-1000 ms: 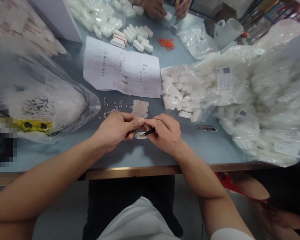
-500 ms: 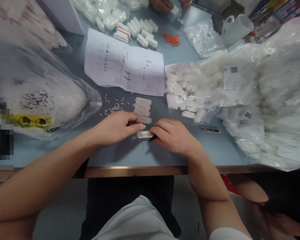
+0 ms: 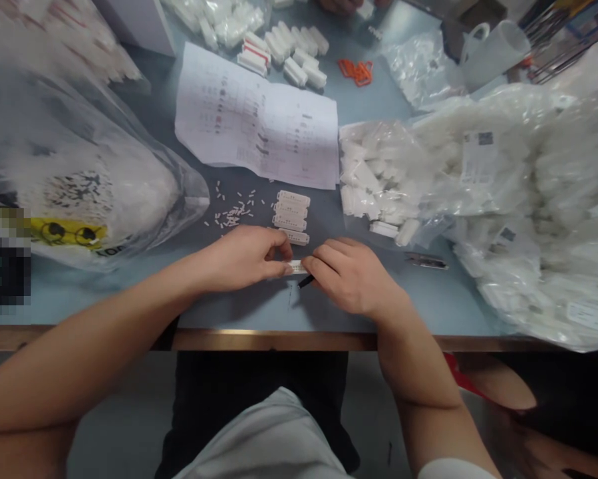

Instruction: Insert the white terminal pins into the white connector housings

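A small white connector housing (image 3: 297, 267) with a row of holes lies between my hands near the table's front. My left hand (image 3: 246, 258) is closed, thumb and forefinger pinching the housing's left end. My right hand (image 3: 351, 276) is closed around a thin black pen-like tool (image 3: 305, 281), whose end pokes out below the fingers. Its fingertips also touch the housing's right end. Just beyond are several similar white housings (image 3: 293, 218) stacked in a column. Scattered small white pegs (image 3: 235, 213) lie left of them.
A printed sheet (image 3: 259, 126) lies beyond the housings. Plastic bags of white parts (image 3: 378, 173) fill the right, and a large clear bag (image 3: 144, 189) the left. A small metal tool (image 3: 427, 261) rests at right. Orange clips (image 3: 356, 72) and another person's hand (image 3: 341, 5) are at the back.
My left thumb and forefinger have come down onto the housing's left end. My right hand keeps the black tool. The whole view has shifted slightly.
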The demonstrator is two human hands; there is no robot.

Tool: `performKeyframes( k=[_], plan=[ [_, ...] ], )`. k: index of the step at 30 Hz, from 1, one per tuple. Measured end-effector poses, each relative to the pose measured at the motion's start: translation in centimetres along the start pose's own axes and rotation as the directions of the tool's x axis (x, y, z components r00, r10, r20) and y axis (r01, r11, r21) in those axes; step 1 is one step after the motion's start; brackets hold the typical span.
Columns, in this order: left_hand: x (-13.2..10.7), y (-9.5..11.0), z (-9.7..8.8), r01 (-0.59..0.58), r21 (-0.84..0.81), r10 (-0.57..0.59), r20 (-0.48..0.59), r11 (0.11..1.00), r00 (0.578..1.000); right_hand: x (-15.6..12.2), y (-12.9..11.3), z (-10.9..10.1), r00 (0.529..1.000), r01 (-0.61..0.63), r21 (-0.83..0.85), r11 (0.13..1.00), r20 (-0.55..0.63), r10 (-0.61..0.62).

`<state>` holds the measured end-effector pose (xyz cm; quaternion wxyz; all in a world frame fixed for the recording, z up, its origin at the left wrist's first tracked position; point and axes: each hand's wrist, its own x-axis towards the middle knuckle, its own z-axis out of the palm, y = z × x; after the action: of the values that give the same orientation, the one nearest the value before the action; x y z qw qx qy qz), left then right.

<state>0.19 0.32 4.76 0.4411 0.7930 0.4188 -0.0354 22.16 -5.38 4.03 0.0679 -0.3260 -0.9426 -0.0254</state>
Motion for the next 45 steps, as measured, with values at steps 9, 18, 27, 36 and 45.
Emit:
performKeyframes(
  k=[9, 18, 27, 36, 45],
  plan=[
    [-0.1, 0.0, 0.3, -0.026, 0.059, 0.025, 0.006, 0.998, 1.000, -0.1, 0.0, -0.3, 1.000, -0.013, 0.029, 0.999, 0.019, 0.013],
    [0.0, 0.0, 0.4, -0.031, 0.057, 0.030, 0.005, 0.998, 1.000, -0.4, 0.3, -0.3, 0.996, 0.065, 0.096, 0.993, 0.053, -0.070],
    [-0.3, 0.1, 0.2, -0.002, -0.719, -0.133, -0.131, 0.695, 0.982, -0.7, 0.9, 1.0, 0.931, -0.131, 0.129, 0.983, -0.326, 0.167],
    [0.3, 0.3, 1.2, -0.097, -0.989, -0.254, -0.121, 0.107, 0.960, 0.9, -0.7, 1.9, 0.816, -0.243, 0.208, 0.947, -0.484, 0.316],
    [-0.1, 0.5, 1.5, -0.069, -0.984, -0.185, -0.099, 0.163, 0.978, 1.3, -1.3, 2.1, 0.796, -0.314, 0.289, 0.904, -0.439, 0.417]
  ],
)
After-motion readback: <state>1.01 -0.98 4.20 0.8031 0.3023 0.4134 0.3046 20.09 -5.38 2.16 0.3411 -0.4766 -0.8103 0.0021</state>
